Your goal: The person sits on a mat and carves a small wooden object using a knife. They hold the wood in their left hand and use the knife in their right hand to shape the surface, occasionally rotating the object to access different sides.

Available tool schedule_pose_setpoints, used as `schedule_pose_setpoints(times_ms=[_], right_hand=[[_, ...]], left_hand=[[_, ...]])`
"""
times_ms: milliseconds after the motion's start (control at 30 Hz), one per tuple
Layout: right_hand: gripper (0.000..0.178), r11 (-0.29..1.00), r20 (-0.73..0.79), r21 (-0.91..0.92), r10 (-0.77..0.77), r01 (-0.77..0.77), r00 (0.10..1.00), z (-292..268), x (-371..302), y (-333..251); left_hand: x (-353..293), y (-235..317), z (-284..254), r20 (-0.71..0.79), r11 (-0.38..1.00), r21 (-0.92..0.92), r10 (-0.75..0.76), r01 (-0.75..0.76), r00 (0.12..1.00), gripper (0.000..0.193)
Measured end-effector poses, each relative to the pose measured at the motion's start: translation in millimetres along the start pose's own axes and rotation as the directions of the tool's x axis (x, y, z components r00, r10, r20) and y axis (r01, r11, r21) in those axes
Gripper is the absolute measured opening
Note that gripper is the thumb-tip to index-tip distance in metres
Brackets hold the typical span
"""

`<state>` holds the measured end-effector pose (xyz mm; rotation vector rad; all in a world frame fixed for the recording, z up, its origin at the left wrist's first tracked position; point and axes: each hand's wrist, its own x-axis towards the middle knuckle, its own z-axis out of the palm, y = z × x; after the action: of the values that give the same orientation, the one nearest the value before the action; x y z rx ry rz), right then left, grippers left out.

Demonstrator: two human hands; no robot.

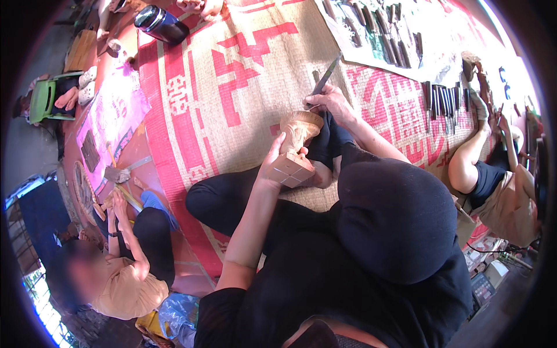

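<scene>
Carving (297,142) in L hand (271,161), capped flask (162,25)

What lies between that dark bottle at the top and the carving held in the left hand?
Just the woven mat with its red pattern: in the head view, no object lies between the bottle and the carving.

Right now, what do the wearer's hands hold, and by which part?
Left hand: carved wooden piece, by its stem above the square base. Right hand: dark tool, by its near end.
</scene>
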<state>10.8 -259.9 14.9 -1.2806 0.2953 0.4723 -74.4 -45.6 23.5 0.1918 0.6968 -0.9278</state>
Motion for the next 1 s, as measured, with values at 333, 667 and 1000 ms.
schedule_pose_setpoints(times_ms=[333,667,1000], right_hand=[[0.014,0.961,0.007,-0.264,-0.084,0.083,0.996,10,-7,12],[0.020,0.949,-0.018,-0.299,-0.114,0.104,0.993,3,5,33],[0.010,0.980,-0.030,-0.185,-0.073,0.067,0.997,12,-3,-1]], left_hand=[[-5,5,-1,-0.124,0.992,-0.111,-0.079,0.065,0.989,0.052],[0,8,-8,-0.079,0.992,-0.124,-0.049,0.039,0.996,0.051],[9,5,-26,-0.072,0.978,-0.197,-0.080,0.064,0.994,0.048]])
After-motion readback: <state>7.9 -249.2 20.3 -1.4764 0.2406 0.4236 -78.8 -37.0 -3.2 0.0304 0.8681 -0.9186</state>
